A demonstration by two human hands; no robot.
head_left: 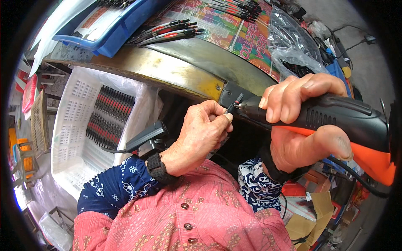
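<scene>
My right hand [299, 100] is wrapped round a black and orange power tool [347, 119], its thumb underneath and its fingers over the top. The narrow end of the tool points left, with a small metal tip [240, 106] showing. Right at that tip my left hand [201, 127] pinches a small, slim black piece [230, 108] between thumb and fingertips. Part of this piece is hidden by the fingers, and its kind is not clear. A black strap [161, 169] with a dark device [146, 138] sits on my left wrist.
A white plastic crate [69, 138] at left holds rows of slim black-and-red pieces [109, 113]. On the metal-edged workbench [176, 65] lie similar slender pieces [169, 32], a blue tray [104, 39] and a clear plastic bag [293, 37]. A cardboard box [312, 217] stands at lower right.
</scene>
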